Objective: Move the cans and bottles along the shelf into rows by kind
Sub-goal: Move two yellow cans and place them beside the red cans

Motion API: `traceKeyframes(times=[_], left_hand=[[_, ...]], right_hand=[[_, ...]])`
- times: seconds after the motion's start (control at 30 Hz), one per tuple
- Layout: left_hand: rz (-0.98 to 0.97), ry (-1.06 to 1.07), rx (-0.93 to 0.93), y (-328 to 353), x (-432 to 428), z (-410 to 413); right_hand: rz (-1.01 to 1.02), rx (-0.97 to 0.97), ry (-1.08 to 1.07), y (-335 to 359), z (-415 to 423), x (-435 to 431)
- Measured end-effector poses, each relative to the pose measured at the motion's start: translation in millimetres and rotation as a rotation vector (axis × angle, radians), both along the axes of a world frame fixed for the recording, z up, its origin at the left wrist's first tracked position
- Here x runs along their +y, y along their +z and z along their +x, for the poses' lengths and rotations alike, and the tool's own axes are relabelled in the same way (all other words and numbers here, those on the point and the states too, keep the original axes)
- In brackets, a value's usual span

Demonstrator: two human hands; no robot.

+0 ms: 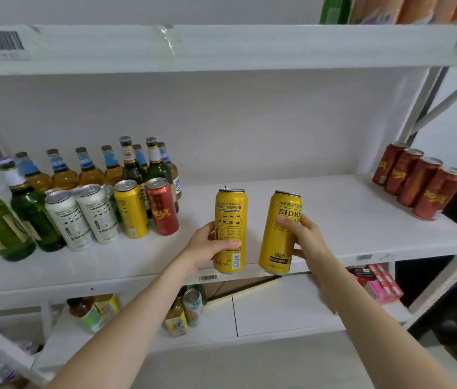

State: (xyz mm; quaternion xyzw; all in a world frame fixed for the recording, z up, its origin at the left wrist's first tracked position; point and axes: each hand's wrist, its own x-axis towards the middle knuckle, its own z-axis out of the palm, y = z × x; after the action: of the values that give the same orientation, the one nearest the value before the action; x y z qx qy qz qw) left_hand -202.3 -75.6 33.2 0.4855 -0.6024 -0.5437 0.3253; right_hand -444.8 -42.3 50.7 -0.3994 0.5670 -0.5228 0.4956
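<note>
The left hand [210,245] curls its fingers round one yellow beer can [230,217], and the right hand [304,237] wraps a second yellow can [279,234], both upright at the middle shelf's [348,217] front edge. This is likely the start of the yellow row. Next, stand them side by side on bare shelf, between the mixed cluster [95,211] at left and the red-can row [418,181] at far right.

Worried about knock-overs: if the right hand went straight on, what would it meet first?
Probably only the white back wall: the right hand, holding a yellow can, faces bare shelf. The red cans stand well off to its right.
</note>
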Motion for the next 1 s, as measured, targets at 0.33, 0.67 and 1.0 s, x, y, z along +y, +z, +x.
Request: traceKeyframes(times=[0.33,0.67,1.0], left_hand=[[0.045,0.004,0.055,-12,33,-169],[0.035,-0.015,0.058,-14,1,-304],[0.026,-0.031,0.036,-15,-69,-393]], right_hand=[[0.01,0.068,0.054,7,-164,24],[-0.002,0.066,0.041,5,-293,0],[-0.025,-0.01,-0.019,-5,-373,-66]])
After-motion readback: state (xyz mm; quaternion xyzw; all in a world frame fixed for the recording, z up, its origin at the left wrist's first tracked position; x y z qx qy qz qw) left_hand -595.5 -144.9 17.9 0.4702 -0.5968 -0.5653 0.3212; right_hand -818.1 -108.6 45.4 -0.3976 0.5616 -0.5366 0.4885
